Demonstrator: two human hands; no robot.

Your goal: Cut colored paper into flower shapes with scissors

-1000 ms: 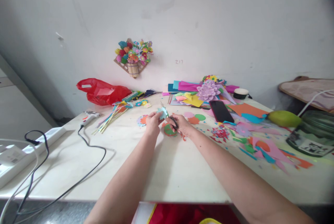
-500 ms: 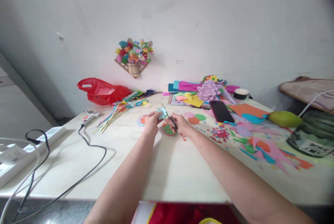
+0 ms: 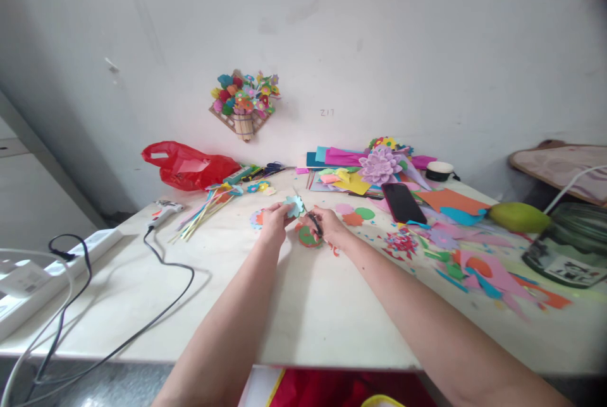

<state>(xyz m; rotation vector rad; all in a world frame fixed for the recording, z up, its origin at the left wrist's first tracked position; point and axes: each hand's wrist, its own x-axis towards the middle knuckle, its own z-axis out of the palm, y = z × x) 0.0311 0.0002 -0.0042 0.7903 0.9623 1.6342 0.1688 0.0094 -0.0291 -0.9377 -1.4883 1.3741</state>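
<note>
Between its thumb and fingers, my left hand (image 3: 275, 218) pinches a light blue flower cutout (image 3: 294, 206) with a scalloped edge. My right hand (image 3: 328, 225) is closed around the dark handles of a pair of scissors (image 3: 315, 222), whose blades point up and left at the flower's right edge. Below the scissors lies a green round piece (image 3: 309, 236) with orange around it, partly covered by my right hand. Left of my left hand rests a lilac and orange flower cutout (image 3: 257, 218). Pink, green and orange cutouts (image 3: 352, 219) sit beyond my right hand.
A phone (image 3: 403, 203), coloured scraps (image 3: 493, 274), a glass jar (image 3: 566, 246) and a purple flower (image 3: 380, 165) occupy the right side. At left are a glue gun (image 3: 164, 213) with its cord, a power strip (image 3: 95, 248), thin sticks (image 3: 205, 212) and a red plastic bag (image 3: 190, 167).
Both hands stay almost in place, still holding the flower cutout and the scissors. The whole view has shifted very slightly.
</note>
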